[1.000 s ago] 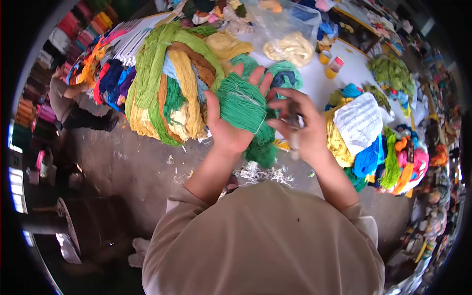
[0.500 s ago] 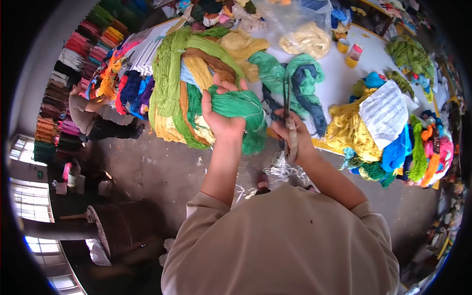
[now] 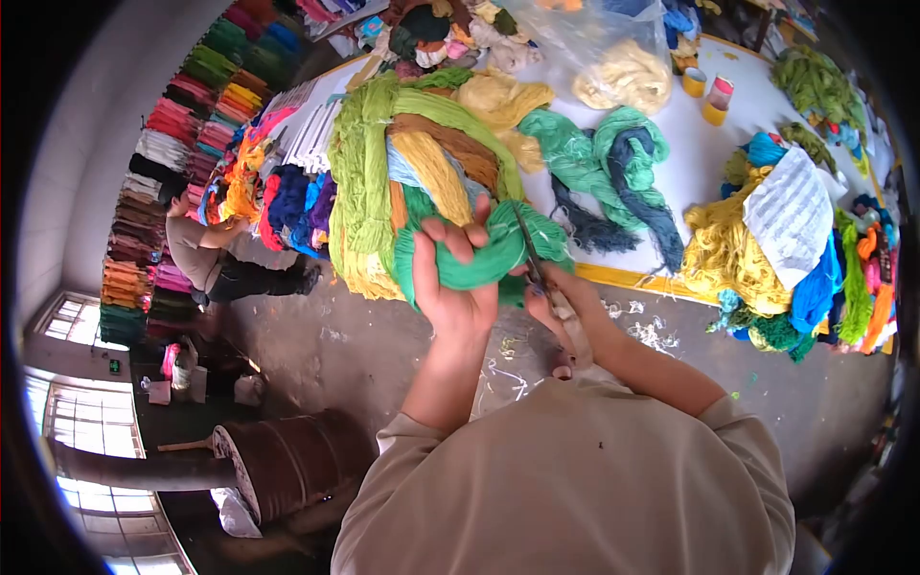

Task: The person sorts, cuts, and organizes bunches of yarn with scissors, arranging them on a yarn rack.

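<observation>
My left hand [image 3: 455, 278] holds a green yarn skein [image 3: 498, 251] across its palm, fingers curled up over it. In my right hand [image 3: 565, 309] are scissors [image 3: 529, 251], their blades pointing up against the right part of the skein. Behind my left hand lies a big bundle of lime-green yarn [image 3: 362, 177] wrapped around brown and tan skeins [image 3: 431, 172]. Mint-green yarn [image 3: 565, 149] and dark blue-grey yarn [image 3: 640, 196] lie on the white table beyond my right hand.
A yellow yarn pile [image 3: 724, 249] with a paper sheet [image 3: 791, 216] on it is at the right. Cups [image 3: 717, 100] and a plastic bag [image 3: 613, 38] stand at the back. Another person [image 3: 206, 244] works at the left, near a rusty drum [image 3: 297, 470].
The view has shifted, so the table appears further right. My left hand's fingers have curled over the green skein, and the scissors have come from beside it to against it.
</observation>
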`<state>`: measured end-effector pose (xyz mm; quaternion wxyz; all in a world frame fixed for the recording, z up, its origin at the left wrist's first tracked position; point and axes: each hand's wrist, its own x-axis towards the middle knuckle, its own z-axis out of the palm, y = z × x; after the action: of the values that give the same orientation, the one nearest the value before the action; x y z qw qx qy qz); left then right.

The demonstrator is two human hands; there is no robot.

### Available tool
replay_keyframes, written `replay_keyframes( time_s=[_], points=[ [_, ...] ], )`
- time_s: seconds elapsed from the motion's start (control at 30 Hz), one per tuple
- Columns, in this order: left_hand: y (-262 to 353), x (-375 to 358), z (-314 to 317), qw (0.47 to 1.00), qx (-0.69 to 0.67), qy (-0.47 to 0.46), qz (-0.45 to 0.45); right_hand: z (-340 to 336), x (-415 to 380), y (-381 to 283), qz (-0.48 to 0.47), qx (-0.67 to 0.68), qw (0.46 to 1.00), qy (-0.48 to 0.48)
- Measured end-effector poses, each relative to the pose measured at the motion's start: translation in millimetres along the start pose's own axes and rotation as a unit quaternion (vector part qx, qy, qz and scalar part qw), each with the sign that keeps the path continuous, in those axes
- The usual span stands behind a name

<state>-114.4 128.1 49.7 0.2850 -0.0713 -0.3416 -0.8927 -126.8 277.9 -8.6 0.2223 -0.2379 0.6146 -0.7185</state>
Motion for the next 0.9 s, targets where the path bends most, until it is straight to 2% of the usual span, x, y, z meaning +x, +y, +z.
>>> replay_keyframes(
  time_s=[0.07,0.1,0.17,0.2,0.23,0.27,0.3,0.33,0.37,0.4,0.43,0.5,0.53,0.57,0.63,0.7,0.77,0.83,0.9],
  points=[
    [15,0,-13,0.997,-0.008,-0.074,-0.009,2,-2,-11,0.035,-0.063,0.997,-0.016],
    [23,-1,-18,0.995,-0.049,-0.073,-0.048,6,-1,-8,0.035,-0.065,0.997,-0.020],
    [37,1,-25,0.985,-0.055,-0.127,-0.106,16,1,-3,-0.022,-0.053,0.998,-0.030],
    [43,3,-35,0.979,-0.060,-0.141,-0.135,15,7,-4,0.106,0.020,0.993,-0.048],
    [46,4,-42,0.979,-0.062,-0.142,-0.135,16,10,-2,0.107,0.019,0.993,-0.047],
    [50,7,-47,0.976,-0.035,-0.166,-0.135,18,12,1,-0.017,-0.085,0.994,-0.061],
    [53,10,-51,0.972,-0.007,-0.191,-0.136,21,14,2,-0.139,-0.188,0.969,-0.073],
    [57,14,-54,0.971,-0.010,-0.194,-0.137,26,13,1,-0.139,-0.190,0.969,-0.070],
    [62,18,-56,0.976,-0.019,-0.156,-0.150,32,7,-5,0.025,-0.029,0.995,-0.091],
    [65,19,-59,0.980,-0.028,-0.116,-0.162,37,1,-12,0.189,0.134,0.967,-0.108],
    [67,21,-62,0.981,-0.037,-0.091,-0.169,40,-2,-22,0.159,0.090,0.975,-0.130],
    [69,13,-74,0.979,0.038,-0.060,-0.193,43,-1,-24,0.139,0.040,0.982,-0.124],
    [60,9,-76,0.980,0.041,-0.093,-0.172,44,0,-24,0.116,-0.008,0.986,-0.115],
    [55,3,-85,0.975,0.041,-0.103,-0.193,46,5,-2,0.044,-0.035,0.993,-0.102],
    [56,-1,-90,0.971,0.026,-0.100,-0.216,48,6,-14,0.077,-0.036,0.991,-0.102],
    [60,8,-85,0.978,0.012,-0.084,-0.190,50,7,-17,0.110,-0.038,0.988,-0.104],
    [63,13,-83,0.981,0.021,-0.066,-0.183,55,-2,-7,0.165,0.033,0.978,-0.125],
    [60,10,-97,0.976,0.000,-0.052,-0.212,56,-2,2,0.155,0.033,0.978,-0.135],
    [47,-9,-97,0.972,0.063,-0.052,-0.220,57,1,10,0.109,0.061,0.988,-0.089]
  ],
)
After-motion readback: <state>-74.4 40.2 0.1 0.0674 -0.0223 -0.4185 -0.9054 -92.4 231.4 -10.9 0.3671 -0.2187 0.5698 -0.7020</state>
